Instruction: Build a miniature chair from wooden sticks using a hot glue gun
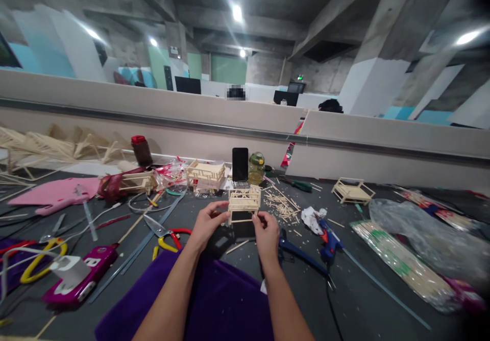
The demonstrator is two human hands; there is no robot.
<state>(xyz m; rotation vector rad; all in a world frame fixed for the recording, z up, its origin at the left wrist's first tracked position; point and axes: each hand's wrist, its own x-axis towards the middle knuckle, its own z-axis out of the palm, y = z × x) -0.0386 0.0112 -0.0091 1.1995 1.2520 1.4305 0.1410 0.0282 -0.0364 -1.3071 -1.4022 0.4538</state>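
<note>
Between both hands a small wooden-stick model bench point(244, 203) stands upright over the dark tabletop. My left hand point(210, 222) grips its left side between thumb and fingers. At the lower right corner, my right hand point(266, 228) pinches the frame with thumb and fingertips. A purple cloth point(225, 300) lies under my forearms. Just right of the model is a heap of short cut sticks point(282, 205). Behind it a dark phone point(240, 165) stands upright beside a greenish bottle point(256, 168).
Scissors point(166, 234) and a pink power bank point(82, 274) lie left. A blue glue gun point(329, 241), pliers point(298, 184) and bagged sticks point(401, 259) lie right. Other stick models point(352, 191) stand farther back. A low partition point(191, 114) closes off the back.
</note>
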